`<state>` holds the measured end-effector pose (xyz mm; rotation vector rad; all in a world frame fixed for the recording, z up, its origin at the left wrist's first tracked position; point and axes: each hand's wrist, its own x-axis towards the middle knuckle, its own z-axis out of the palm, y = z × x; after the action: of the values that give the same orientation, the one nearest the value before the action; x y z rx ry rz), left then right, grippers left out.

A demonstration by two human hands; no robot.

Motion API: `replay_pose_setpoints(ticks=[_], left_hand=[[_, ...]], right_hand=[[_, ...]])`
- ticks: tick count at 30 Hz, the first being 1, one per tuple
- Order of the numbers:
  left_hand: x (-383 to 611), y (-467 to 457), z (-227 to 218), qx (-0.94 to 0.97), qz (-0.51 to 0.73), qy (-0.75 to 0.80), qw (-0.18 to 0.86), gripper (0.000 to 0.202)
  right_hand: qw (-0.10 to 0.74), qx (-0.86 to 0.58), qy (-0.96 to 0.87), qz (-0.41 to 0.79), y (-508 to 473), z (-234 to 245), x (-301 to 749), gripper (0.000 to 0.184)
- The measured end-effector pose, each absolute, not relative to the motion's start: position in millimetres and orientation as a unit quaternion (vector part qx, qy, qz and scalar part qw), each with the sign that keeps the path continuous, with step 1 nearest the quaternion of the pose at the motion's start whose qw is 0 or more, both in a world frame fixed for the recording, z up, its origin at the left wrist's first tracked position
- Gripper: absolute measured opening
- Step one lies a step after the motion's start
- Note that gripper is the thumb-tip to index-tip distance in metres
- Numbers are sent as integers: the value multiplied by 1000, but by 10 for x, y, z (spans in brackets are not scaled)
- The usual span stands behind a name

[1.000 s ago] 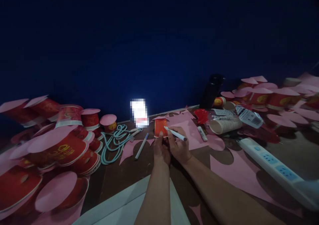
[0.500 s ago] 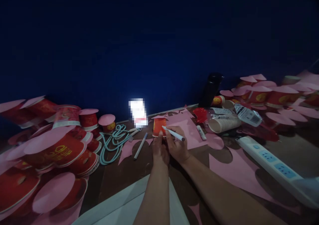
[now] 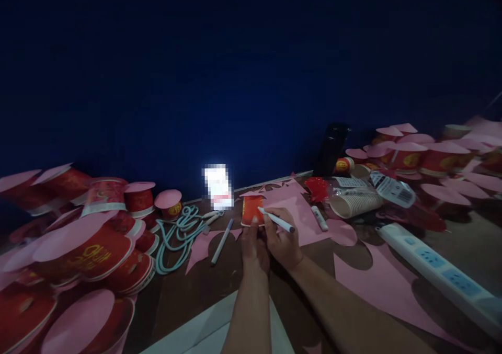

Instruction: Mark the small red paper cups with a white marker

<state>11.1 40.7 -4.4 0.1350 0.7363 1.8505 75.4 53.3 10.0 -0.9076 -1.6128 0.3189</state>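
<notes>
My left hand point(image 3: 254, 245) is closed on a small red paper cup point(image 3: 251, 209) that stands upside down on a pink paper sheet point(image 3: 296, 207) on the dark table. My right hand point(image 3: 281, 241) is closed on a white pen point(image 3: 277, 220), its tip touching the cup's right side. Both forearms reach in from the bottom edge. The scene is dim, lit mainly by a bright phone screen point(image 3: 218, 185) behind the cup.
Red cups capped with pink paper discs point(image 3: 84, 244) pile at the left and at the back right point(image 3: 408, 152). A teal cable point(image 3: 180, 226), a second pen point(image 3: 221, 235), a glue stick point(image 3: 319, 217), a bagged stack of cups point(image 3: 355, 201), a black bottle point(image 3: 331, 147) and a white power strip point(image 3: 435, 262) lie around. Pink offcuts point(image 3: 376, 281) cover the right.
The view has shifted slightly, so everything sits a little lower in the picture. My hands stay on the cup and pen, with the pen tip nudging along the cup's side.
</notes>
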Motion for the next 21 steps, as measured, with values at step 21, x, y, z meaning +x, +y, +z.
replay_pose_setpoints(ticks=[21], left_hand=[[77, 407, -41, 6, 770, 298, 564, 20]], right_hand=[[589, -395, -694, 125, 535, 60, 757, 17]])
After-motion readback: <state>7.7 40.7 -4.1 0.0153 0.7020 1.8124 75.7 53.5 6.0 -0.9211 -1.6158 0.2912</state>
